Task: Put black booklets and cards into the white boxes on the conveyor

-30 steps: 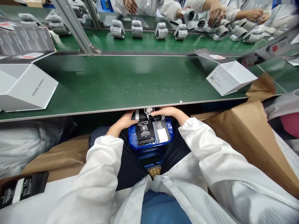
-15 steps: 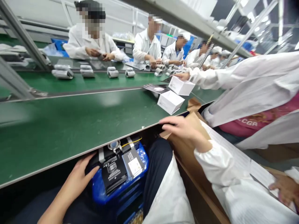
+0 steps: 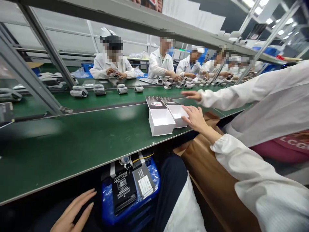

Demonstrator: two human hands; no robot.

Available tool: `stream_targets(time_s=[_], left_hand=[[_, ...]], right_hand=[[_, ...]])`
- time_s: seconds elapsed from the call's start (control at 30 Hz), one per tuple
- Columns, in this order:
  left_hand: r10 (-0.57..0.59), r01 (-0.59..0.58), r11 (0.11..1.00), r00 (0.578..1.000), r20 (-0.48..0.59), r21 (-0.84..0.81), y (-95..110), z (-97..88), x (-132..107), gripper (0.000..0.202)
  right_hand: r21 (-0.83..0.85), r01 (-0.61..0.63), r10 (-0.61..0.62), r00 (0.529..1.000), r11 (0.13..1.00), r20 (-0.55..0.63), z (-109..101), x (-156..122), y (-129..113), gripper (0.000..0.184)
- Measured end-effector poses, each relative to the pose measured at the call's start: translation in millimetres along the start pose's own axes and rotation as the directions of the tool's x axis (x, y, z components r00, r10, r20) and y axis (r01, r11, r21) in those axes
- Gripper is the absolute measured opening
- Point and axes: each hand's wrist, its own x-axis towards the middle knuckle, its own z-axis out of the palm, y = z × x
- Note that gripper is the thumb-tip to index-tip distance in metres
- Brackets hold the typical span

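Note:
My left hand (image 3: 72, 209) lies low at the bottom left, fingers stretched and apart, holding nothing, just left of a blue bin (image 3: 108, 209) in my lap. The bin holds black packs with white labels (image 3: 124, 190). My right hand (image 3: 196, 118) reaches onto the green belt (image 3: 72, 138); its spread fingers rest against the right one of two open white boxes (image 3: 179, 112). The other open white box (image 3: 161, 121) stands directly left of it, near the belt's front edge.
A co-worker's hand (image 3: 192, 94) in a white sleeve reaches over the belt from the right, just behind the boxes. Small grey devices (image 3: 122, 89) line the far belt, where several people in white coats sit. A brown paper bag (image 3: 217, 193) stands at my right.
My right hand rose from the belt's edge to the white boxes, which now stand side by side nearer me. My left hand slid off the bin to the lower left.

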Motion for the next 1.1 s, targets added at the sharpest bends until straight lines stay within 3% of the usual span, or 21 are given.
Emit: stream_targets(time_s=[0.1,0.17,0.27,0.4,0.5,0.57,0.63,0.7,0.8,0.9,1.0,1.1], left_hand=[[-0.045,0.045,0.999,0.999,0.025,0.000,27,-14.5,11,0.040],[-0.080,0.081,0.996,0.996,0.026,-0.039,42,-17.7,18,0.041],[-0.100,0.099,0.991,0.995,-0.016,-0.086,57,-14.3,19,0.037],[0.005,-0.008,0.997,0.999,-0.033,-0.073,75,7.2,9,0.028],[0.159,-0.164,0.986,0.979,0.129,0.035,89,34.4,0,0.029],[0.164,-0.209,0.965,0.952,0.259,0.158,95,51.0,-7,0.040],[0.117,-0.214,0.940,0.934,0.337,0.267,96,61.7,-16,0.044],[0.102,-0.223,0.924,0.927,0.360,0.311,93,65.5,-24,0.047],[0.153,-0.258,0.919,0.931,0.332,0.299,86,63.0,-32,0.052],[0.256,-0.313,0.920,0.935,0.245,0.235,86,55.6,-33,0.047],[0.333,-0.350,0.919,0.936,0.118,0.180,98,45.4,-33,0.043],[0.373,-0.369,0.917,0.928,0.006,0.153,114,35.4,-39,0.040]], right_hand=[[-0.060,0.146,-0.143,0.988,0.987,0.049,8,-5,-53,0.055],[-0.024,0.175,-0.171,0.977,0.984,0.125,14,-4,-82,0.051],[-0.004,0.216,-0.214,0.969,0.976,0.124,22,-4,-127,0.050],[0.051,0.293,-0.297,0.949,0.955,0.105,23,-5,-204,0.048],[0.113,0.288,-0.302,0.945,0.951,0.126,16,-2,-261,0.040],[0.171,0.288,-0.301,0.952,0.942,0.059,9,-8,-284,0.031],[0.251,0.333,-0.330,0.942,0.909,-0.054,6,-27,-290,0.028],[0.316,0.404,-0.402,0.913,0.858,-0.075,10,-59,-282,0.026],[0.322,0.454,-0.528,0.827,0.831,0.194,34,-119,-259,0.020],[0.250,0.493,-0.552,0.714,0.833,0.430,64,-165,-243,0.026],[0.225,0.534,-0.573,0.686,0.815,0.448,80,-186,-241,0.020],[0.244,0.528,-0.576,0.678,0.814,0.457,82,-186,-243,0.022]])
